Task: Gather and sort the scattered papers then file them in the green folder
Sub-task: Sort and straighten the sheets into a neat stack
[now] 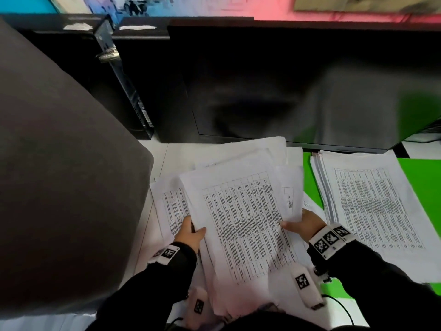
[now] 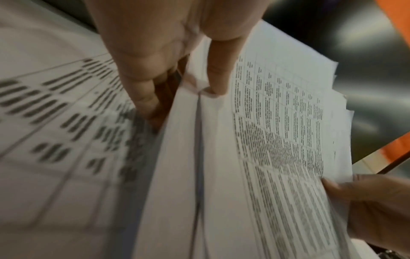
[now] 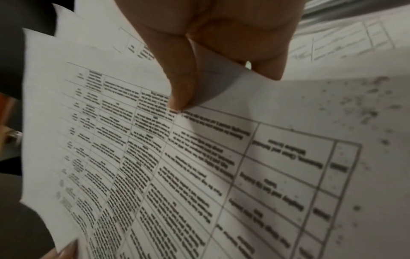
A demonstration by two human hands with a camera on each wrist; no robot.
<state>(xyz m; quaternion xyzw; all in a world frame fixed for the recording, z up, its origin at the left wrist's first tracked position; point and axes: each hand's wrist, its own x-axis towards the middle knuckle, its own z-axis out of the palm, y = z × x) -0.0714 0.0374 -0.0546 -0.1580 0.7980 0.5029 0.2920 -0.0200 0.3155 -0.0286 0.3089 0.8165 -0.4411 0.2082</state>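
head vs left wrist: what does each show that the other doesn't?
Head only: the green folder lying open on the desk with a neat stack of papers on it, the dark monitor, and both wrist bands.

Left wrist only: the left hand's fingers under the sheets with the thumb on top, pinching their edge.

Both: the left hand and right hand hold the printed sheets by opposite sides, with loose papers beneath.
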